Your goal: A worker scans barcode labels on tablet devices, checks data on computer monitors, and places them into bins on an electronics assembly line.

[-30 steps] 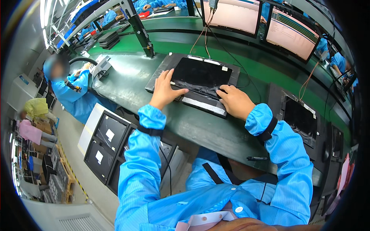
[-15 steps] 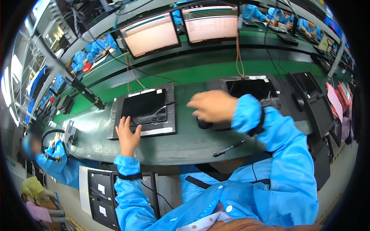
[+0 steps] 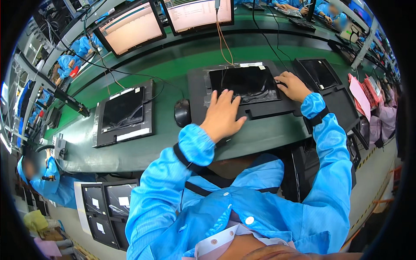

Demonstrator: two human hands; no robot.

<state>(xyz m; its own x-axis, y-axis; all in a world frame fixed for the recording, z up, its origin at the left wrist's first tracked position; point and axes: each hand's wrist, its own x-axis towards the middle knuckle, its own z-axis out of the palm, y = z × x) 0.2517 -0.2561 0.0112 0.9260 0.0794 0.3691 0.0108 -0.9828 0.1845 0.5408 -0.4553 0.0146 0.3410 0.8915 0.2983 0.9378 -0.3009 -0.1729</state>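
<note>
In front of me a tablet-like black screen panel (image 3: 240, 80) with clear film round its edges lies in a dark fixture (image 3: 197, 84). My left hand (image 3: 223, 115) rests with fingers spread across the panel's lower left corner. At the panel's right edge, my right hand (image 3: 295, 86) has thumb and fingers bent round a small dark thing, too hidden to name. A black mouse (image 3: 182, 113) lies left of the fixture. Farther left, a second screen panel (image 3: 123, 109) sits in its own fixture (image 3: 148, 108), with a thin cable at its right edge.
Two monitors (image 3: 130, 30) stand behind the green bench (image 3: 173, 149). Dark trays (image 3: 340, 102), one with a screen panel, lie at the right beside pink sheets (image 3: 359, 93). Framed panels (image 3: 104, 208) stand low at the left. Cables hang across; co-workers in blue sit around.
My view has shifted to the right. My left hand has left the left panel for the right one; my right hand has moved from beside the mouse to the right panel's right edge.
</note>
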